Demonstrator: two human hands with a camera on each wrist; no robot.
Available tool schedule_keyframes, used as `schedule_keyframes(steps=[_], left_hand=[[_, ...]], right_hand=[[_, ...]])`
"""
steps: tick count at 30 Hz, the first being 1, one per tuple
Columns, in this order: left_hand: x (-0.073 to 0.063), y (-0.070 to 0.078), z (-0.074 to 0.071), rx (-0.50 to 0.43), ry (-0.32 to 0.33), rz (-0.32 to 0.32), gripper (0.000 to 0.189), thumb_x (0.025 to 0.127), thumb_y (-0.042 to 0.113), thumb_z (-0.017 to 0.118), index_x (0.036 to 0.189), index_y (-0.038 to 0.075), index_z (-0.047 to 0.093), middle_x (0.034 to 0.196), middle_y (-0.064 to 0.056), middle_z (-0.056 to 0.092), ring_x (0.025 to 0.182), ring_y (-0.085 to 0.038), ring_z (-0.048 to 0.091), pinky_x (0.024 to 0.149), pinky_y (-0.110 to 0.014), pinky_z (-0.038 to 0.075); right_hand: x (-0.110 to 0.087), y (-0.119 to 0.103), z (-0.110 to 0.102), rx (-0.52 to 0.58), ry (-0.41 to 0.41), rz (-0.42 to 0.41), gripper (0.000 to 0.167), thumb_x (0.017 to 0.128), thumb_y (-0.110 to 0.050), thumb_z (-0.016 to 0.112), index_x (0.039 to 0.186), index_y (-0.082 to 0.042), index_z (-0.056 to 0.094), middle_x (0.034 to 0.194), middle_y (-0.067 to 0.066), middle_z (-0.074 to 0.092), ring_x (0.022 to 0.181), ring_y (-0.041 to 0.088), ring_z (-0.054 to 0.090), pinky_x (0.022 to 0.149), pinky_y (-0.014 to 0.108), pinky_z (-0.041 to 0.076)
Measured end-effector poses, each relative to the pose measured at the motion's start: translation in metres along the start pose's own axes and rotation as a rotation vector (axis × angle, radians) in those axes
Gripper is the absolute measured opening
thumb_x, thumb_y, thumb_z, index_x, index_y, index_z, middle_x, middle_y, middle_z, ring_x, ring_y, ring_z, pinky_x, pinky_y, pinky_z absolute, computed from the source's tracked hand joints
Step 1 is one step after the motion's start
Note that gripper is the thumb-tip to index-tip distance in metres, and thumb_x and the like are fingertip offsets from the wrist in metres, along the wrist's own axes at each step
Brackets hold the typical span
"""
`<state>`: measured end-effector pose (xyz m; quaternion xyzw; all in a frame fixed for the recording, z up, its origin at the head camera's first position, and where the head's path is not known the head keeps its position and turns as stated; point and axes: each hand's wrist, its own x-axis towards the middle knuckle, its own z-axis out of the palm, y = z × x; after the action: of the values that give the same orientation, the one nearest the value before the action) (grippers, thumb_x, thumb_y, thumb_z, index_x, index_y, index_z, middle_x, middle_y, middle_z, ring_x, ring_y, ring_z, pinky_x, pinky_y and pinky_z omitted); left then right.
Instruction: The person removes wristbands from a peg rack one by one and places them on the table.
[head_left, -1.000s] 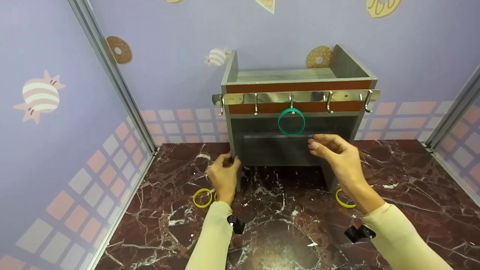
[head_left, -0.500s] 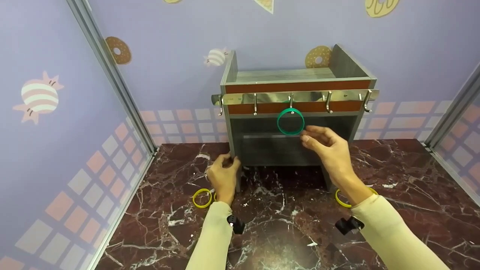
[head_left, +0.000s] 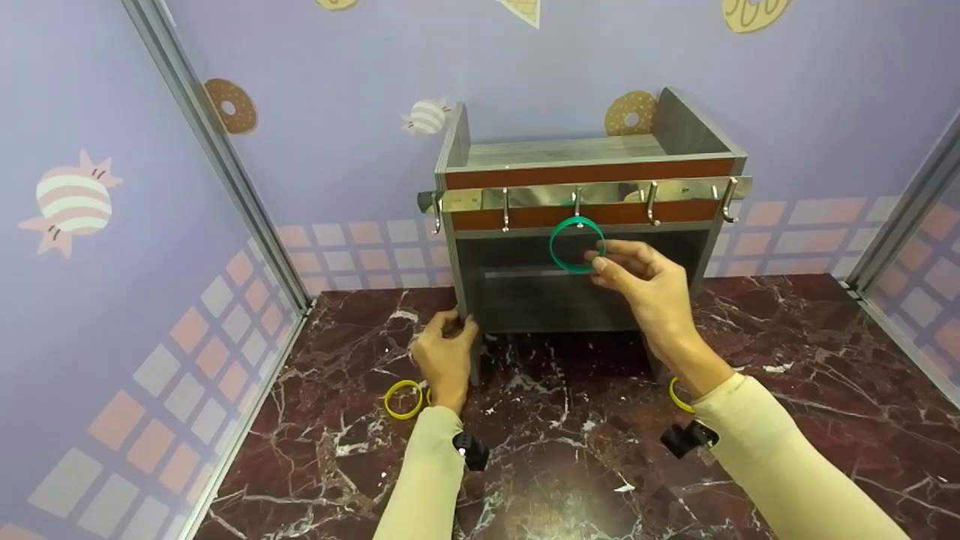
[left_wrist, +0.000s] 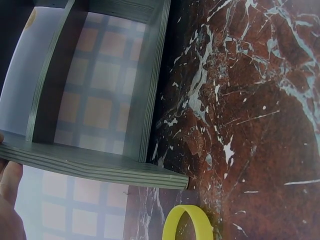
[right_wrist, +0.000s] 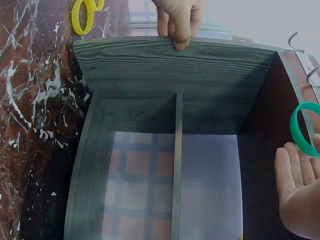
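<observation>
A green wristband (head_left: 577, 244) hangs from the middle hook of a metal hook rail (head_left: 480, 199) across the front of a grey wooden shelf unit (head_left: 592, 154). My right hand (head_left: 654, 292) pinches the band's lower right edge, thumb in front and fingertips behind it. In the right wrist view, the green wristband (right_wrist: 299, 131) lies between the thumb and the fingers. My left hand (head_left: 442, 356) grips the front edge of the unit's left side panel, low down. In the right wrist view the left thumb (right_wrist: 182, 37) lies over that edge.
A yellow wristband (head_left: 403, 400) stands left of the left forearm, with part of another beside it. One more yellow wristband (head_left: 679, 396) is partly hidden by the right wrist. The dark red marbled table (head_left: 555, 465) meets patterned walls behind and at both sides.
My right hand has moved left and slightly up, from beside the green wristband to its lower right edge, which it now pinches. The left hand keeps its hold on the side panel.
</observation>
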<state>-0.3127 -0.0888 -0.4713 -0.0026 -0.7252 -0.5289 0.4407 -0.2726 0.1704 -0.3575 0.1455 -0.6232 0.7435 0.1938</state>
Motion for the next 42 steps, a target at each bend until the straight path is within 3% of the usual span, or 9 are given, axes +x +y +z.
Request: schedule_keyframes(steps=[10,18,25,35,42], left_hand=[[0.000,-0.001,-0.001,-0.012,-0.016,-0.020,0.009,0.078,-0.002,0.085,0.085,-0.001,0.080,0.078,-0.011,0.078,0.068,-0.024,0.076,0.062,-0.035,0.061],[-0.001,0.001,0.000,0.004,-0.014,-0.007,0.009,0.078,-0.001,0.086,0.085,0.001,0.080,0.078,-0.010,0.078,0.068,-0.024,0.075,0.063,-0.040,0.062],[0.000,-0.002,-0.002,0.089,0.016,0.021,0.009,0.076,0.008,0.088,0.083,0.007,0.082,0.076,-0.003,0.078,0.068,-0.024,0.075,0.074,-0.049,0.056],[-0.001,-0.002,-0.002,0.096,0.015,0.009,0.010,0.075,0.008,0.088,0.082,0.007,0.081,0.077,-0.003,0.078,0.069,-0.025,0.075,0.077,-0.048,0.054],[0.000,-0.004,-0.001,0.080,0.021,0.031,0.010,0.074,0.005,0.088,0.082,0.005,0.081,0.076,-0.004,0.078,0.067,-0.025,0.075,0.073,-0.048,0.057]], right_hand=[[-0.001,-0.007,0.005,0.062,0.020,-0.050,0.022,0.097,0.008,0.071,0.118,0.013,0.070,0.105,0.021,0.078,0.097,0.029,0.077,0.087,0.042,0.062],[-0.001,-0.014,0.006,0.087,0.043,-0.065,0.022,0.096,0.007,0.073,0.117,0.013,0.070,0.103,0.021,0.078,0.094,0.027,0.077,0.087,0.041,0.062],[-0.002,-0.020,0.007,0.101,0.047,-0.067,0.022,0.096,0.007,0.072,0.117,0.014,0.070,0.105,0.022,0.077,0.096,0.028,0.077,0.087,0.042,0.062],[-0.007,-0.027,0.003,0.124,0.050,-0.044,0.022,0.097,0.004,0.073,0.118,0.011,0.070,0.107,0.021,0.077,0.098,0.029,0.077,0.089,0.041,0.061],[-0.011,-0.032,-0.001,0.160,0.042,-0.047,0.023,0.097,0.004,0.073,0.118,0.013,0.068,0.107,0.023,0.077,0.100,0.031,0.076,0.090,0.041,0.061]])
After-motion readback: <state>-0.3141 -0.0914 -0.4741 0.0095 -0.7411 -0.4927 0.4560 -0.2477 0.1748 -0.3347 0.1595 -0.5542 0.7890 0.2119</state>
